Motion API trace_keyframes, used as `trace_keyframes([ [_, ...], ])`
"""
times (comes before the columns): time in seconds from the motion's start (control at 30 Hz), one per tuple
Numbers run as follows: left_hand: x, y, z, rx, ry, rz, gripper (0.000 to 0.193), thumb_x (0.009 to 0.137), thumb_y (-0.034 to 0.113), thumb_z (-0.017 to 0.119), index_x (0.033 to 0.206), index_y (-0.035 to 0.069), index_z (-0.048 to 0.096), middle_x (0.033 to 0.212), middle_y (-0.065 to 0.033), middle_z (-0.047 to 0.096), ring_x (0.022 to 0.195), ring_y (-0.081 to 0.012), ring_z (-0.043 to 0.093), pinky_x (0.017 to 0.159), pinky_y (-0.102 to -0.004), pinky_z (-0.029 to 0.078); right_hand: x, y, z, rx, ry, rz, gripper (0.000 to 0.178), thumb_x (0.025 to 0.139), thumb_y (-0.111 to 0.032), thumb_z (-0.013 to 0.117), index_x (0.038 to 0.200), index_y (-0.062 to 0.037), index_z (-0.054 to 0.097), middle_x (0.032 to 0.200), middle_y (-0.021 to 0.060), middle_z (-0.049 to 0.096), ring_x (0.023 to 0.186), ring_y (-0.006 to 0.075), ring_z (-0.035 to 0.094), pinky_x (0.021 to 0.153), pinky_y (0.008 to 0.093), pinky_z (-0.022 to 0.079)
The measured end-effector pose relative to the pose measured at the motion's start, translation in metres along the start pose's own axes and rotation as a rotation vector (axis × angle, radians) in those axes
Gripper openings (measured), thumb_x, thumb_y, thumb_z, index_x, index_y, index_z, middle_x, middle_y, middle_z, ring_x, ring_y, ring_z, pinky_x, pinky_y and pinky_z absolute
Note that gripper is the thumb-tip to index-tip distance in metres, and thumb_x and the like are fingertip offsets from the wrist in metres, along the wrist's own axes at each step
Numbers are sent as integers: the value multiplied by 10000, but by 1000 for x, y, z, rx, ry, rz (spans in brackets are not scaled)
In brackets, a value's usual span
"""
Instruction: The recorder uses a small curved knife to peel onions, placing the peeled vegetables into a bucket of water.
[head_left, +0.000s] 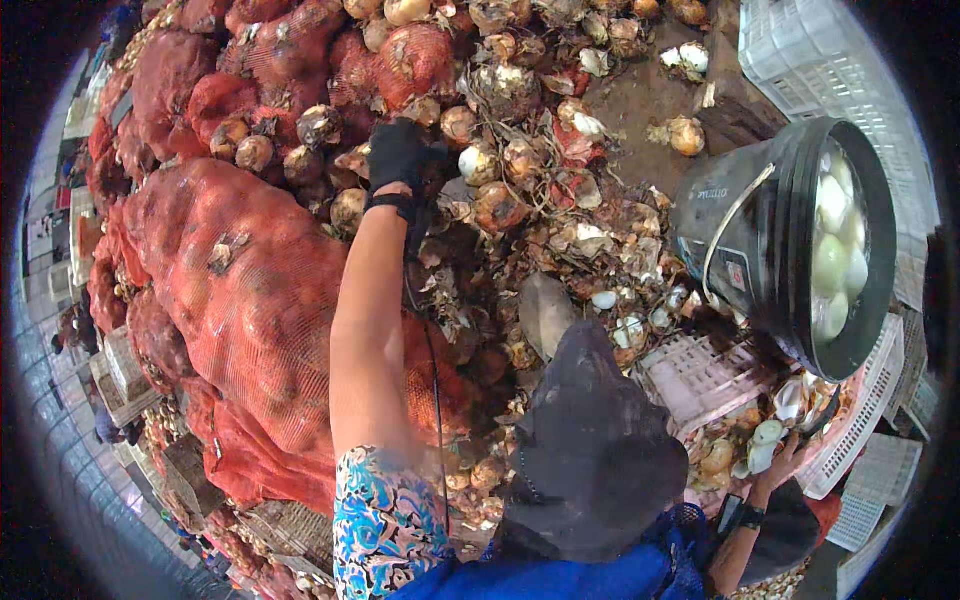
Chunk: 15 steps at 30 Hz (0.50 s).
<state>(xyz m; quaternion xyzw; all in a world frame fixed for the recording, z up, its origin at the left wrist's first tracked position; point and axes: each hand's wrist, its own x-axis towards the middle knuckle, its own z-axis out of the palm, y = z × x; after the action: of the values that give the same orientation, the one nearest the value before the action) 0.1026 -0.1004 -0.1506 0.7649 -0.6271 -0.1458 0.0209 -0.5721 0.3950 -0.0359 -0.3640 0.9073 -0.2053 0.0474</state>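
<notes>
A bulging red mesh sack (245,290) lay at the left, with smaller red mesh sacks (175,95) piled beyond it, while a white latticed plastic crate (815,60) stood at the upper right and a pale perforated crate (882,475) sat near the lower-right rim.

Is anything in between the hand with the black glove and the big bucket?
Yes: loose onions and a messy heap of onion skins lie between the left hand and the bucket. Nothing visible covers the bucket's open top.
</notes>
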Motion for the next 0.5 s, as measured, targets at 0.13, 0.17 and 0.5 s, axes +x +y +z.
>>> trace_keyframes([
  [0.13, -23, 36, -8, 74, 56, 71, 510, 586, 373, 819, 902, -5, 690, 952, -233, 682, 966, -383, 657, 866, -459, 528, -5, -20, -2, 60, 21, 74, 458, 871, -214, 611, 1269, 5, 549, 1263, 207, 530, 1051, 360, 570, 838, 426, 483],
  [0.17, -27, 43, -19, 80, -10, 49, 508, 587, 358, 813, 923, -3, 690, 949, -227, 684, 969, -377, 660, 875, -459, 526, -8, -34, -1, 0, 17, 16, 446, 879, -201, 602, 1270, 5, 548, 1262, 208, 530, 1071, 355, 563, 846, 423, 486],
  [0.5, -52, 34, 6, -155, 31, 23, 631, 578, 284, 829, 1115, 35, 611, 963, -230, 675, 924, -387, 657, 794, -463, 526, -13, -17, 1, 345, -46, 248, 407, 938, -215, 552, 1303, -34, 526, 1383, 209, 446, 1165, 316, 527, 869, 345, 504],
])
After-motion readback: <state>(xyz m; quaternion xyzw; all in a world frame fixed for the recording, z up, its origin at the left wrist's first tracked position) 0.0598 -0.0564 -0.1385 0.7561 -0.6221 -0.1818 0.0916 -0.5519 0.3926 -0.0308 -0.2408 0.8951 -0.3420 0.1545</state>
